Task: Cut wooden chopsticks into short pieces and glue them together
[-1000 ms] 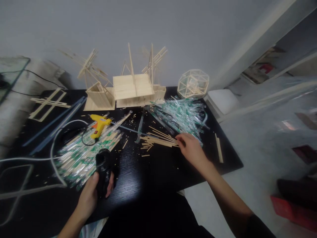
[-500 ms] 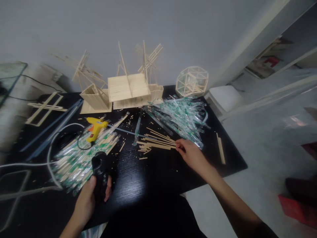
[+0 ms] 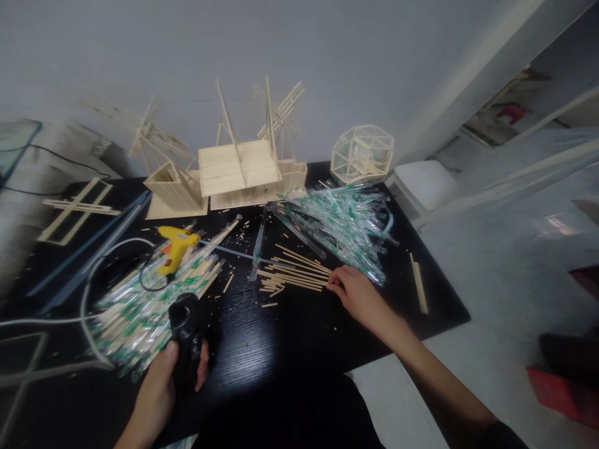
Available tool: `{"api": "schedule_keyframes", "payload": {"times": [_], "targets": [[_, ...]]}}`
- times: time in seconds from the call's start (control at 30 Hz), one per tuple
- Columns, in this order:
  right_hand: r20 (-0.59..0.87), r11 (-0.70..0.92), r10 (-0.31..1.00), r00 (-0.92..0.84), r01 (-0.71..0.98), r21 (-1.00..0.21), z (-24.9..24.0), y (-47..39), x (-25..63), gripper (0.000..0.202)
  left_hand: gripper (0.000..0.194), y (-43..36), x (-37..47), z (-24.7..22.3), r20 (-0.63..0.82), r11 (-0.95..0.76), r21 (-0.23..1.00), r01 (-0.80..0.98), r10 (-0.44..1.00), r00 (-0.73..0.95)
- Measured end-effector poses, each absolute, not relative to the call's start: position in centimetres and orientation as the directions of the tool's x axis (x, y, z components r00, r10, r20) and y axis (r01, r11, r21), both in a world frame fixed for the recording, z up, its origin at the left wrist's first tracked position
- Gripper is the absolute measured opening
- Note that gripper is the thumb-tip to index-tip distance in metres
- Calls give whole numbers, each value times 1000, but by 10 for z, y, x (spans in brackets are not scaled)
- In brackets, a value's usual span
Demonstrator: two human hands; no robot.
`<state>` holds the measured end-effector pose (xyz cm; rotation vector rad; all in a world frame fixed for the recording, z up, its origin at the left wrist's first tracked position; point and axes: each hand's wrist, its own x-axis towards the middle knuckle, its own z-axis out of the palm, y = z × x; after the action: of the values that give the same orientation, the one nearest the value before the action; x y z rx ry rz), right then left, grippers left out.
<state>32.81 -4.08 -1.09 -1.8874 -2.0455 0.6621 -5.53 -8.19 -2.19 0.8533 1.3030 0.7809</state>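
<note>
My left hand (image 3: 161, 380) is wrapped round a black handheld device (image 3: 186, 333) above the near left of the black table. Out to the right, my right hand (image 3: 358, 296) has its fingers pressed together at the right ends of a fanned group of thin wooden sticks (image 3: 297, 271) on the table; whether a stick is between the fingertips is too small to tell. A yellow glue gun (image 3: 176, 249) lies on plastic-wrapped sticks (image 3: 150, 312) to the left. Clear and green plastic wrappers (image 3: 346, 218) are heaped beyond my right hand.
Wooden models (image 3: 241, 165) stand along the wall, with a faceted frame (image 3: 362, 153) at their right. A crossed stick frame (image 3: 79, 209) lies far left. Loose sticks (image 3: 418, 284) rest near the right table edge. A white cable (image 3: 47, 321) crosses the left side.
The view has shifted slightly, so the table items appear a little further left and lower. My left hand still holds the black device; my right hand remains by the stick ends.
</note>
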Motion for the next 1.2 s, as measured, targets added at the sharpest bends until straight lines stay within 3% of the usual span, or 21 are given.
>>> {"api": "schedule_keyframes", "payload": {"times": [0.23, 0.47, 0.87, 0.93, 1.03, 1.13, 1.2], "targets": [[-130, 80, 980, -151, 896, -436, -5, -38, 325, 15, 64, -81, -54, -17, -488, 493, 870, -14, 866, 110], [-146, 15, 985, -97, 879, -477, -4, -37, 327, 7, 64, -80, -51, -14, -489, 495, 868, -34, 865, 113], [-203, 14, 973, -115, 898, -439, 3, -35, 326, 13, 70, -82, -56, -25, -467, 470, 883, -8, 879, 90], [-171, 26, 978, -122, 876, -481, 8, -36, 328, 12, 70, -82, -57, -27, -470, 473, 881, -12, 878, 95], [-154, -12, 982, -114, 766, -643, 16, -36, 332, 10, 71, -82, -56, -27, -476, 480, 877, -18, 874, 97], [-240, -161, 965, -102, 489, -857, 21, -36, 332, 8, 71, -82, -55, -25, -483, 486, 874, -20, 871, 89], [-312, -275, 941, -133, 237, -932, 22, -36, 329, 13, 71, -81, -55, -23, -483, 486, 874, -20, 872, 86]]}}
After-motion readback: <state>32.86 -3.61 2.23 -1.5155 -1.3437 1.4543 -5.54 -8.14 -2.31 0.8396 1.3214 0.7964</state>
